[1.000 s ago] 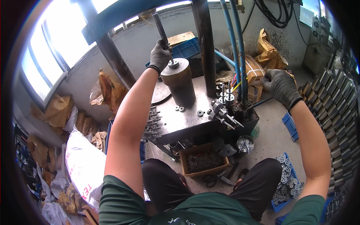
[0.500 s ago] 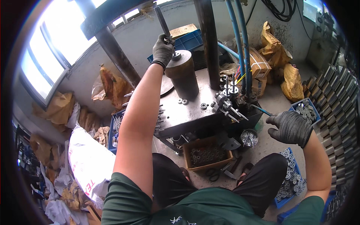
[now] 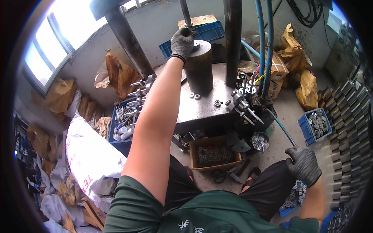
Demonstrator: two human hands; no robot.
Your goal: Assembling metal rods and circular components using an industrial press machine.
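Note:
My left hand (image 3: pixel 182 43), in a dark grey glove, is closed round a metal shaft (image 3: pixel 189 26) over the top of a thick steel cylinder (image 3: pixel 199 72). The fingers hide most of that shaft; a dark upright rod (image 3: pixel 185 11) rises right above it. Lower right, my gloved right hand (image 3: pixel 305 166) is closed on the end of a thin blue lever (image 3: pixel 283 130), which slants up to the machine. On the steel table (image 3: pixel 186 112), small metal rings (image 3: pixel 197 96) lie in front of the cylinder.
Shafts with discs (image 3: pixel 145 87) stand at the table's left, beside a blue crate of rods (image 3: pixel 125 112). Dark posts (image 3: pixel 232 42) flank the cylinder. Below are a wooden box of rings (image 3: pixel 215 167) and a can (image 3: pixel 259 141). Blue crates (image 3: pixel 309 136) stand at right, a white sack (image 3: pixel 87 155) at left.
My right hand has moved down and now grips the lever, which slants lower than before. My left hand stays by the cylinder's top, while the whole view has shifted slightly.

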